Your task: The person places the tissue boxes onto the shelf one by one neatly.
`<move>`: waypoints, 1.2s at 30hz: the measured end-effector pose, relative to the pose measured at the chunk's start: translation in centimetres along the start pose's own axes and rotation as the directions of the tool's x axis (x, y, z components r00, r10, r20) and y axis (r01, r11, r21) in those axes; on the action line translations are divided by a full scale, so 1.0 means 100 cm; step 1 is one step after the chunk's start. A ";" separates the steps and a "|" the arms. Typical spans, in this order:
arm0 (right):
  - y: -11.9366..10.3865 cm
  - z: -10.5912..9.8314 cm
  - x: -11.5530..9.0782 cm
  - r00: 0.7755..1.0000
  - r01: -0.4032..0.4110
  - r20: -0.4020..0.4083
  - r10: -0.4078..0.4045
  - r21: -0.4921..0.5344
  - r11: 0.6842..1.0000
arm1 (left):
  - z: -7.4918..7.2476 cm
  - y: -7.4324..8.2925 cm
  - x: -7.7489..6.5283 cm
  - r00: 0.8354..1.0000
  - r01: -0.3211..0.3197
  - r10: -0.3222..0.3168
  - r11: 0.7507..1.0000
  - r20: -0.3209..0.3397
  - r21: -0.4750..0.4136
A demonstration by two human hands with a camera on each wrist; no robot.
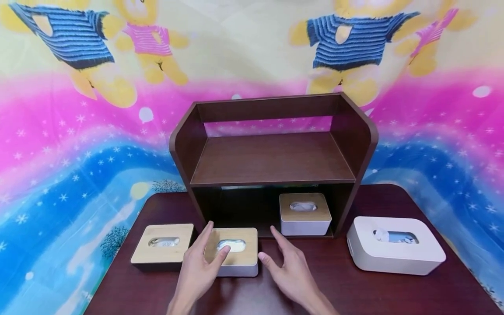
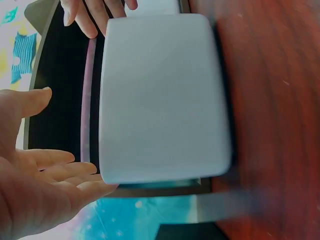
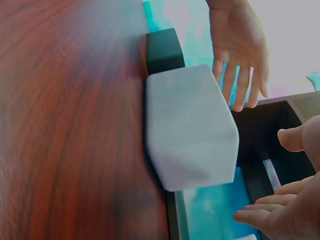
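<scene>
A white tissue box (image 1: 250,247) with a light wooden lid stands on the table just in front of the shelf's lower level. My left hand (image 1: 198,269) is at its left side, thumb over the lid near the oval slot and fingers straight. To the box's right, my right hand (image 1: 290,270) is held apart from it with the fingers extended. In the left wrist view the box's plain white front (image 2: 165,100) fills the middle; whether the left fingertips touch its edge I cannot tell. Neither hand grips anything.
A dark brown two-level shelf (image 1: 271,157) stands behind, holding a white wood-lidded tissue box (image 1: 305,225) at its lower right. A black wood-lidded box (image 1: 143,253) is at the left, a larger white one (image 1: 397,260) at the right, on the dark red table (image 1: 334,275).
</scene>
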State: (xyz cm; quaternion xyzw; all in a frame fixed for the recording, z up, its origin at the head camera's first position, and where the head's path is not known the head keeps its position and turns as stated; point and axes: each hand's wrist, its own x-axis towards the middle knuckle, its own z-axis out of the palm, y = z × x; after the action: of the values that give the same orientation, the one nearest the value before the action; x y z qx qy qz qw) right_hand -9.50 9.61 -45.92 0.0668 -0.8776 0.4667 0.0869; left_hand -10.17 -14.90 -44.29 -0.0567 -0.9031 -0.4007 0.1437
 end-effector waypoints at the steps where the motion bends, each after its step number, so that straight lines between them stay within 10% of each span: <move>1: 0.000 0.003 0.000 1.000 -0.002 0.009 0.002 0.005 1.000 | -0.001 -0.002 -0.001 1.000 0.004 -0.004 1.000 0.003 0.008; 22: 0.003 0.031 -0.008 0.984 0.042 0.164 -0.063 0.127 0.991 | -0.009 -0.028 -0.019 0.980 0.085 -0.095 0.995 0.176 0.061; 36: 0.004 0.040 -0.010 0.974 0.012 0.218 -0.054 0.187 0.982 | -0.006 -0.036 -0.025 0.948 0.231 -0.188 0.961 0.256 -0.149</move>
State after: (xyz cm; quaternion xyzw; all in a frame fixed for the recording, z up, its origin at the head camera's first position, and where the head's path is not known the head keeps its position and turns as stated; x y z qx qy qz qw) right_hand -8.92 6.59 -48.68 0.1411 -0.8336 0.5340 -0.0107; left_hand -8.43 -17.77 -47.19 -0.0204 -0.8755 -0.4826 -0.0156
